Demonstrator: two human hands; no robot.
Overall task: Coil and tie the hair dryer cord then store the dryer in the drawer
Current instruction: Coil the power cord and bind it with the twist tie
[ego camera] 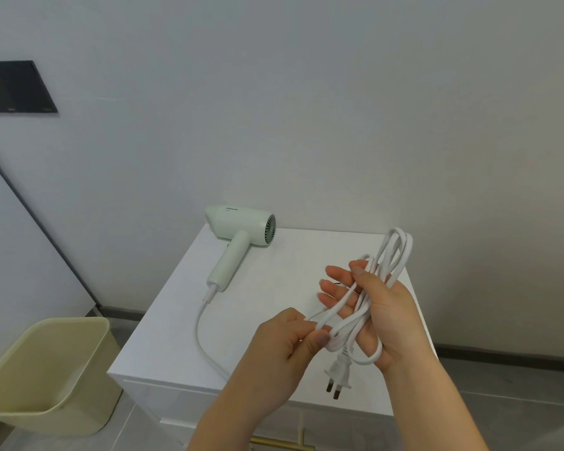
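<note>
Pale grey wall fills most of the view, with a black panel mounted on it at the upper left and a dark skirting strip along its foot. Below it stands a white bench with a drawer in its front; a brass-coloured handle shows at the bottom edge of the picture. On the grey tiled floor to the left of the bench sits a pale yellow bin, close beside it.

The hair dryer, mint green, lies on its side at the back left corner of the bench top, its grilled end turned to the right and its grip pointing toward the person. From the end of the grip the white cord runs forward along the left part of the top, passes behind the left wrist and comes up into the hands.

Both hands are held above the front right part of the bench. The right hand carries the gathered loops of cord: the bundle lies across its palm, the thumb presses over it, and the other fingers are stretched out nearly straight to the left. One end of the loops sticks up past the thumb, the other hangs below the heel of the palm. The left hand pinches a strand of the cord between thumb and curled fingers, just beside the lower part of the bundle. The plug dangles under the loops, prongs down, between the two wrists.
</note>
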